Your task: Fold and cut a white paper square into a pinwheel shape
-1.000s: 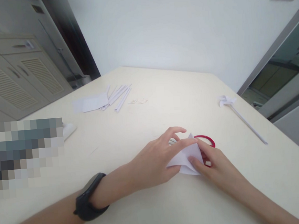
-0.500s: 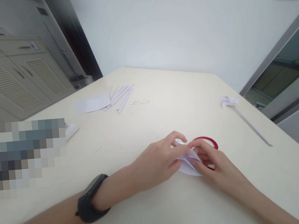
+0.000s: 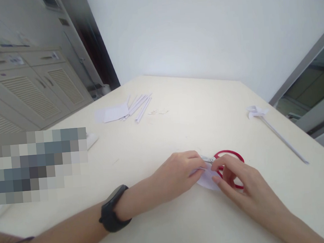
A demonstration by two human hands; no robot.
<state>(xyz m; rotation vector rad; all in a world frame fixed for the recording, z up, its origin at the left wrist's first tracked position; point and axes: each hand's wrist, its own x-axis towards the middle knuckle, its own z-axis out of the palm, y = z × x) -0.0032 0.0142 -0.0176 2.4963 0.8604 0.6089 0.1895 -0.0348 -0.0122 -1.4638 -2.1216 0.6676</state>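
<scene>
One pale counter [image 3: 179,127] fills the frame below a white wall, with louvred cabinets at upper left. Both hands have slid lower and closer together than a second ago, and the folded white paper [image 3: 207,178], now mostly covered, lies flat at lower centre. Left hand [image 3: 174,174] and right hand [image 3: 240,184] pinch its top edge with pressed fingers. One red-handled scissors [image 3: 229,157] lies under it. One paper pinwheel [image 3: 258,112] rests at right; one heap of paper strips [image 3: 133,107] sits upper left.
</scene>
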